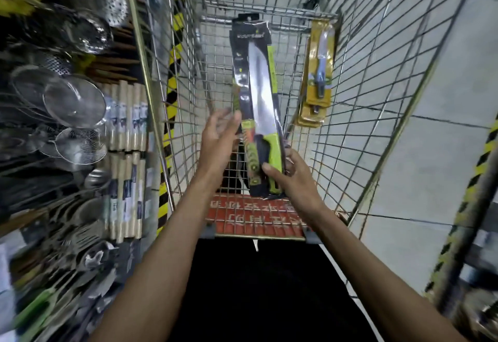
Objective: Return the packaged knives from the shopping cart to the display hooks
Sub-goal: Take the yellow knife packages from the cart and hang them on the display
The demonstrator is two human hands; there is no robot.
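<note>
Right hand point(293, 180) grips the packaged knife point(258, 85) — brand print blurred — left hand point(215, 142) spread beside it.

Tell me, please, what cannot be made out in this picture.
All in the head view:
1. Motion blur over the utensil rack hides any display hooks.
2. Blur: whether the left hand touches the green knife pack.
3. The right hand covers that pack's lower end; packs behind it cannot be counted.
4. Print on the yellow knife packs is too small.

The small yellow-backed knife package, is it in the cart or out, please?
In: the small yellow-backed knife package rests inside the wire shopping cart's right side.
</note>
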